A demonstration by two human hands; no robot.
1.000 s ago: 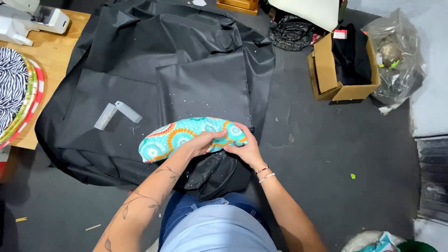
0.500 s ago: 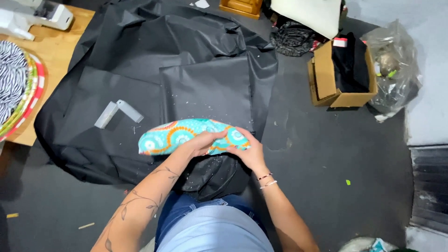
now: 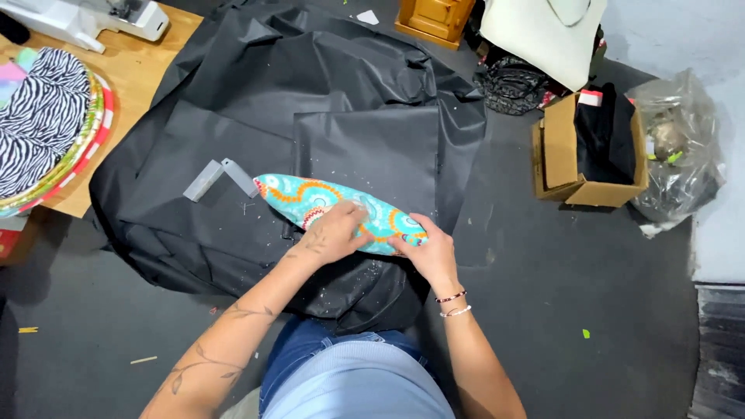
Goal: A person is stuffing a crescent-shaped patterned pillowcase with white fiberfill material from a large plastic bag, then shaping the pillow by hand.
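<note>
A long oval piece covered in turquoise, orange and red patterned fabric (image 3: 299, 198) lies on a big sheet of black fabric (image 3: 310, 101) spread over the floor. My left hand (image 3: 335, 231) presses flat on the middle of the patterned piece, fingers curled onto it. At its right end my right hand (image 3: 429, 252) pinches the edge. Both hands rest on it just in front of my knees. A bunched part of the black fabric (image 3: 365, 291) lies under my hands.
A grey L-shaped piece (image 3: 217, 177) lies on the black sheet left of the patterned piece. A wooden board (image 3: 147, 58) at the left carries a zebra-print stack (image 3: 39, 116) and a white machine (image 3: 93, 15). A cardboard box (image 3: 555, 159) and a plastic bag (image 3: 675, 147) stand at the right.
The patterned piece has turned a little, its left end now farther from me. My left hand has slid onto its middle; my right hand stays at the right end.
</note>
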